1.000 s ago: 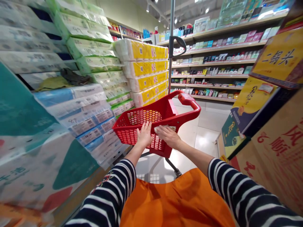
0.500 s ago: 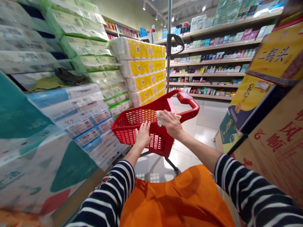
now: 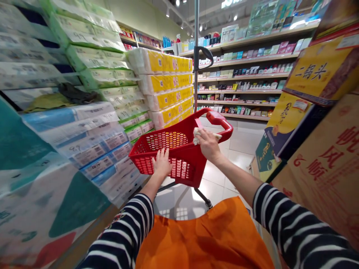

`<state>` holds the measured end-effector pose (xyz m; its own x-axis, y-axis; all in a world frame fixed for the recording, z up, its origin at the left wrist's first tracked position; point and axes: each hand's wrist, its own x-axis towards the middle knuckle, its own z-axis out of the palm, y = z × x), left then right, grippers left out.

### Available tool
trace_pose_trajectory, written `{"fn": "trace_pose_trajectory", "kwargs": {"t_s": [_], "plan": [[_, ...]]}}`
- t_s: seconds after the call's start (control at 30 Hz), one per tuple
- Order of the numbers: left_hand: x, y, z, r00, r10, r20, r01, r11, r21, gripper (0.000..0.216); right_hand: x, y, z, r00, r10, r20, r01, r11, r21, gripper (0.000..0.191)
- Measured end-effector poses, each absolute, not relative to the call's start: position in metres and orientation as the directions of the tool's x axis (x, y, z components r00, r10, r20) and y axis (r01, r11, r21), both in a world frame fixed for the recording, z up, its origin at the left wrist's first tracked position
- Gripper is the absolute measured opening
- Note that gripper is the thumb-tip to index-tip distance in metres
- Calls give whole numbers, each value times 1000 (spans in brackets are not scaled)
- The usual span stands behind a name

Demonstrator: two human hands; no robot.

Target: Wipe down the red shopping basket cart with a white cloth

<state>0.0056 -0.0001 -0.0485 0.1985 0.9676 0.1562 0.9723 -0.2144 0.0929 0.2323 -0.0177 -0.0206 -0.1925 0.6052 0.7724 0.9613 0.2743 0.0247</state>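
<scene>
A red plastic shopping cart (image 3: 188, 170) with a perforated basket stands in front of me. My left hand (image 3: 162, 163) lies on the near side of the basket, fingers spread and reaching over the top rim. Against the cart's rear rim, close to the red handle (image 3: 226, 130), my right hand (image 3: 209, 145) presses a crumpled off-white cloth (image 3: 196, 136). Its fingers are bent over the cloth and partly cover it. A pink strip (image 3: 198, 123) shows on the cart behind that hand.
Stacked tissue packs (image 3: 103, 149) and yellow-wrapped paper rolls (image 3: 171, 80) line the left. Cardboard boxes (image 3: 327, 160) rise close on the right. A grey pole (image 3: 196, 89) with a black hook stands beyond the cart. Shelves (image 3: 238, 91) of small goods are behind.
My right hand has slid the cloth along the rim to the right, nearer the handle. My left hand has shifted slightly left and down; the whole view has turned a little.
</scene>
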Motion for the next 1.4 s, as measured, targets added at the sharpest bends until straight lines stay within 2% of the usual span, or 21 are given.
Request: {"fn": "trace_pose_trajectory", "kwargs": {"t_s": [0.13, 0.27, 0.4, 0.67, 0.77, 0.9, 0.97, 1.13, 1.2, 1.4], "plan": [[7, -6, -49, 221, 960, 170, 970, -235, 67, 74, 191, -19, -46, -389, 638, 664, 884, 461, 76, 39], [6, -10, -48, 265, 946, 188, 960, -277, 40, 71, 201, -23, -49, -439, 628, 642, 872, 469, 139, 40], [9, -10, -47, 297, 930, 217, 947, -316, 57, 69, 236, -28, -35, -389, 643, 660, 911, 378, 168, 37], [18, -8, -53, 281, 931, 233, 937, -319, 141, 67, 275, -33, -22, -172, 663, 729, 983, 163, 84, 36], [25, -10, -52, 285, 939, 190, 931, -319, 178, 69, 249, -26, -30, -224, 694, 684, 972, 212, 103, 35], [26, -11, -49, 317, 940, 128, 922, -337, 189, 71, 204, -19, -37, -323, 767, 555, 943, 308, 123, 35], [19, -11, -49, 313, 943, 116, 927, -330, 179, 72, 197, -17, -33, -313, 802, 508, 948, 296, 117, 36], [-17, -7, -55, 154, 985, 73, 977, -163, 136, 74, 222, -12, -18, -243, 845, 477, 970, 209, 123, 34], [-27, -7, -56, 163, 984, 69, 977, -171, 128, 74, 226, -10, -17, -220, 852, 475, 976, 186, 117, 33], [-29, -7, -58, 192, 977, 93, 957, -208, 201, 75, 175, -5, -27, -320, 878, 355, 946, 318, 67, 31]]}}
